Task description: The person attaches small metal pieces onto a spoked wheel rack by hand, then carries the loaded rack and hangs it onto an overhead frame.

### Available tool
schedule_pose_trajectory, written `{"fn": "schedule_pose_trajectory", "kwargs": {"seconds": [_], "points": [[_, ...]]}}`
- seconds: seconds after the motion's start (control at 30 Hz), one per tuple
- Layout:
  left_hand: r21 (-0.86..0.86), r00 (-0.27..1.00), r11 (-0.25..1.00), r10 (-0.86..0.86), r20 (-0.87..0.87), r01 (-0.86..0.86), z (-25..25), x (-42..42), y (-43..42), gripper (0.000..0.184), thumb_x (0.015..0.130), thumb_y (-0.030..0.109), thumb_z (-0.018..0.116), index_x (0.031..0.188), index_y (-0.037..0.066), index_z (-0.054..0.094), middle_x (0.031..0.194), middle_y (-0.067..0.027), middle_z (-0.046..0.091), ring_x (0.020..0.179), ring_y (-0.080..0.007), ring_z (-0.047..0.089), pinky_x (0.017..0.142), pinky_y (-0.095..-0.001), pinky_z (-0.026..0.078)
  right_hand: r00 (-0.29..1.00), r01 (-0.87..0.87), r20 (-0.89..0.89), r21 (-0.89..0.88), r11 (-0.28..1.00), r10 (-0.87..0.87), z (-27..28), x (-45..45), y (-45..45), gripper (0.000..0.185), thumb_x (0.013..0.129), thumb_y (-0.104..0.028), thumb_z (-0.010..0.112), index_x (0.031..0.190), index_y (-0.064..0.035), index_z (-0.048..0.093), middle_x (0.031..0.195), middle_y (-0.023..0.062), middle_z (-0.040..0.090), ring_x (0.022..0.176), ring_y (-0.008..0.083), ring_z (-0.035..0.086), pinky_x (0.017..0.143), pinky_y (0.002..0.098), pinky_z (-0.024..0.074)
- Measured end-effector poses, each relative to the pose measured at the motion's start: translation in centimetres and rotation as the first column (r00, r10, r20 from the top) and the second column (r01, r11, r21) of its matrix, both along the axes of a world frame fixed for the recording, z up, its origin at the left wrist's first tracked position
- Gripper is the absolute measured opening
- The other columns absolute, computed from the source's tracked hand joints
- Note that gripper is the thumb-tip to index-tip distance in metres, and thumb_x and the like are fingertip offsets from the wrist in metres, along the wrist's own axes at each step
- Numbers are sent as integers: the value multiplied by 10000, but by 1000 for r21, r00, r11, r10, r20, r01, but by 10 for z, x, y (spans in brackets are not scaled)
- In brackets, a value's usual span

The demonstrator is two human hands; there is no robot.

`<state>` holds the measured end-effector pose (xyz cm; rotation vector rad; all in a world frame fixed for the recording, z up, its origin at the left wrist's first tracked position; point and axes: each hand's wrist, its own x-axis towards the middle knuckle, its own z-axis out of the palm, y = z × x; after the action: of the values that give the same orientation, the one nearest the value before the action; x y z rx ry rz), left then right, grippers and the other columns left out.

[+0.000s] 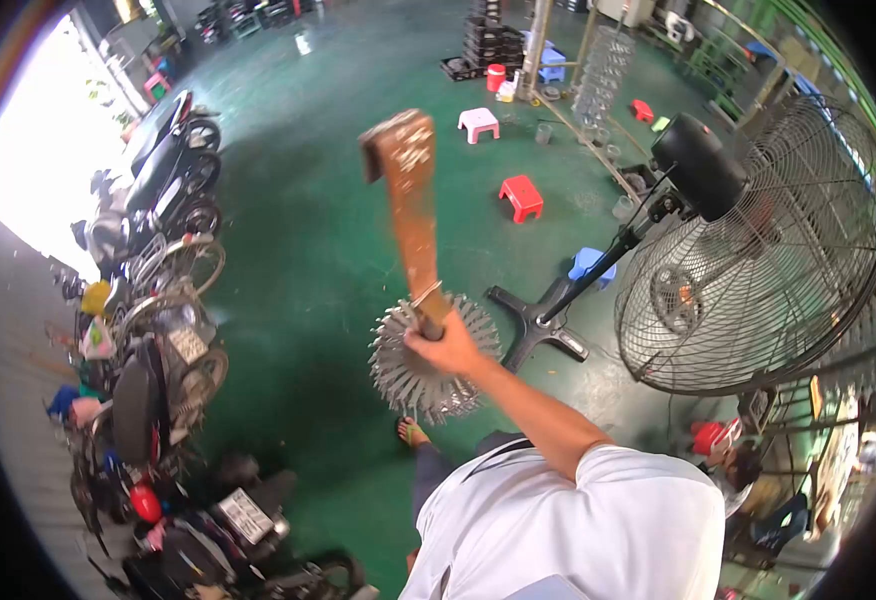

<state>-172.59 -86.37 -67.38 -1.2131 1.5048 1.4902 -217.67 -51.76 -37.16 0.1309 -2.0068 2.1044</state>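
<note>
My right hand [448,346] is closed around the lower part of a rusty metal bar [411,205], which rises upright and bends into a hook at its top. A ring of wire or cord circles the bar just above my fingers. Beneath the hand is a round cluster of shiny metal pieces [398,365], fanned outward in layers. It appears to hang from the bar, but my hand and forearm hide the join. My left hand is out of view. One sandalled foot [413,431] shows on the green floor below the cluster.
A large black standing fan [748,250] rises at right, its cross-shaped base [541,322] near the metal cluster. Low plastic stools, red [522,197], pink [478,124] and blue [592,266], stand ahead. Parked motorbikes [163,170] and bicycles line the left. A person [738,470] is at lower right.
</note>
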Motion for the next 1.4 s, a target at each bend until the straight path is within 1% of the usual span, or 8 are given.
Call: {"fn": "schedule_pose_trajectory", "kwargs": {"seconds": [0.27,0.5,0.57,0.67,0.83,1.03,1.2,1.4], "points": [[-158,977,970,-200,-69,187,50,-294,-204,370,991,343,588,828,13,625,667,-90,645,494,-199,594,416,-344,459,937,321,188,-133,938,-294,42,-126,40,222,833,-4,711,709,-47,531,680,-53,547,654,68,541,618,265,444],[-484,705,659,-700,-113,576,82,-577,-228,568,983,401,549,551,33,556,450,-79,514,393,-217,521,437,-379,426,807,587,115,-45,808,-579,47,-216,118,252,824,-19,737,685,-74,534,650,-54,538,601,65,523,559,268,421],[-593,630,536,-774,-62,601,104,-627,-182,551,982,399,569,574,31,549,498,-80,536,462,-200,539,468,-372,411,768,638,58,-2,770,-637,49,-238,148,283,831,-49,726,628,-65,529,607,-60,526,554,56,490,513,276,379],[-449,737,730,-645,-201,516,115,-670,-112,465,979,373,616,660,38,565,594,-79,590,539,-161,564,505,-357,421,718,696,-18,1,718,-696,60,-270,191,340,864,9,674,610,-58,458,561,-24,465,469,72,424,445,268,303],[-409,481,501,-862,-160,763,28,-716,-59,406,975,374,637,760,30,622,629,-60,606,566,-144,567,514,-356,429,613,788,40,-106,607,-789,78,-309,261,308,848,-59,693,603,-60,507,567,-61,476,477,45,447,446,248,315],[-174,260,255,-965,8,951,7,-816,15,392,976,374,636,809,19,636,669,-91,642,567,-176,616,499,-353,482,458,888,4,-27,458,-889,78,-353,359,364,871,-52,654,589,-71,425,546,-45,431,463,54,431,431,261,313],[-126,114,100,-988,107,987,10,-1001,81,386,977,374,634,849,10,647,702,-117,672,567,-202,656,487,-349,527,318,948,7,-30,317,-948,80,-385,432,352,877,-39,635,605,-75,414,537,-38,423,446,65,429,422,262,310],[-353,183,131,-976,118,926,58,-1313,269,366,975,341,653,978,-23,614,700,-124,676,504,-192,653,418,-321,528,135,991,-3,-22,135,-991,83,-410,531,410,868,-33,635,583,-94,347,524,-32,428,434,70,438,408,265,306]]}}
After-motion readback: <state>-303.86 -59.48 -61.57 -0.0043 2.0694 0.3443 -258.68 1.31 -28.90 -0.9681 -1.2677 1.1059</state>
